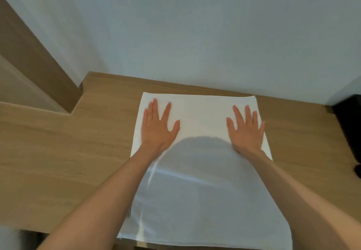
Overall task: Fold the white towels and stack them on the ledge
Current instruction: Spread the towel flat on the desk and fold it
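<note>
A white towel [201, 112] lies spread flat on the wooden bench [58, 142]. Its far edge runs close to the pale wall [195, 34], with a narrow strip of wood showing between them. Its near edge reaches the bench's front edge and seems to lap slightly over it. The towel sits right of the bench's middle, so bare wood stretches wide to its left and there is a narrower band to its right.

Both hands rest palm-down on the far half of the towel, fingers straight and spread, holding nothing. The left hand [158, 126] is near the towel's left edge and the right hand [246, 130] is near its right edge, its little finger just at the border. They are well apart, with a broad stretch of open cloth between them. Both bare forearms reach in from the bottom of the view and cross the towel's near corners.

A rounded shadow [201, 161] covers the near part of the towel (its curved top falls between the two wrists). A faint crease runs across the cloth within the shadow, and a bright streak runs along its left side.

At the left, a slanted wooden panel [35, 58] meets a notch in the bench. At the far right edge sits a dark object [349, 128], only partly in view and too blurred to identify.
</note>
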